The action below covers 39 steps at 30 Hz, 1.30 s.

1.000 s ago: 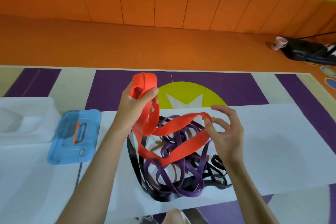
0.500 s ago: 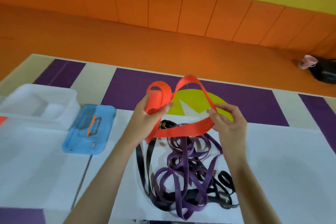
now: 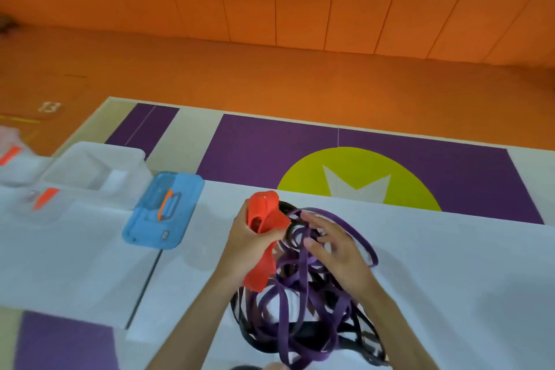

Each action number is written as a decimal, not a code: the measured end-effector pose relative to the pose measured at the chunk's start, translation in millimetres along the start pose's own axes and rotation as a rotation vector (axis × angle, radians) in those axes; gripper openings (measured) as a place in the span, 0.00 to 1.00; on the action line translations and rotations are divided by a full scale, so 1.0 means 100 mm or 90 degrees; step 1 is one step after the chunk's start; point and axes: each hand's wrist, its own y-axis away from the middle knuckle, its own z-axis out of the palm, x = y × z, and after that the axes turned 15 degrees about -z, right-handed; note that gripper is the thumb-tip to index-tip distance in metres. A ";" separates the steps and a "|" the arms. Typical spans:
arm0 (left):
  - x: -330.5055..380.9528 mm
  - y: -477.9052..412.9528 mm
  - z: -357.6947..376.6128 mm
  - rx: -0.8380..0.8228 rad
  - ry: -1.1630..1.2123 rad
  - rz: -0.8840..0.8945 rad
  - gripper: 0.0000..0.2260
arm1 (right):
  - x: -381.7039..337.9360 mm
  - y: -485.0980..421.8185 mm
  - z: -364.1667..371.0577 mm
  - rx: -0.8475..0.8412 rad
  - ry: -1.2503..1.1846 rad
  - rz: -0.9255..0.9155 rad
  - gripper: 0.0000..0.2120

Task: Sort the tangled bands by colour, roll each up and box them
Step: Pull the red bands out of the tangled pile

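Observation:
My left hand [image 3: 249, 245] grips a bunched, partly rolled orange band [image 3: 264, 213]; one end of it hangs down below the fist. To its right my right hand [image 3: 336, 252] hovers with fingers spread over a tangle of purple bands [image 3: 294, 306] and black bands [image 3: 312, 336] on the white table [image 3: 450, 279]. It holds nothing that I can see. A clear plastic box [image 3: 96, 171] stands at the left of the table, and its blue lid [image 3: 163, 210] with an orange handle lies beside it.
Another clear box with an orange clip [image 3: 45, 198] sits at the far left. A dark seam [image 3: 144, 288] runs between two table sections. Beyond the table lie a purple and yellow floor mat [image 3: 357, 171] and orange flooring.
The orange band's long loop, stretched between both hands before, is now gathered into my left hand. My right hand has let go of it and dropped over the purple tangle. The camera turned left.

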 end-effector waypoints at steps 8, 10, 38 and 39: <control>0.67 0.29 0.09 -0.271 -0.031 0.091 0.27 | -0.23 -0.11 0.11 -0.052 0.023 -0.055 0.76; 0.83 0.26 0.14 -0.314 -0.011 0.106 0.25 | -0.32 -0.17 0.10 0.022 0.004 -0.085 0.68; 0.07 -0.07 2.25 -0.420 -0.286 0.182 0.19 | -0.17 0.87 -2.24 0.720 0.371 -0.057 0.34; 0.09 0.00 2.42 -0.435 -0.219 0.154 0.19 | -0.16 0.92 -2.36 0.697 0.397 -0.057 0.36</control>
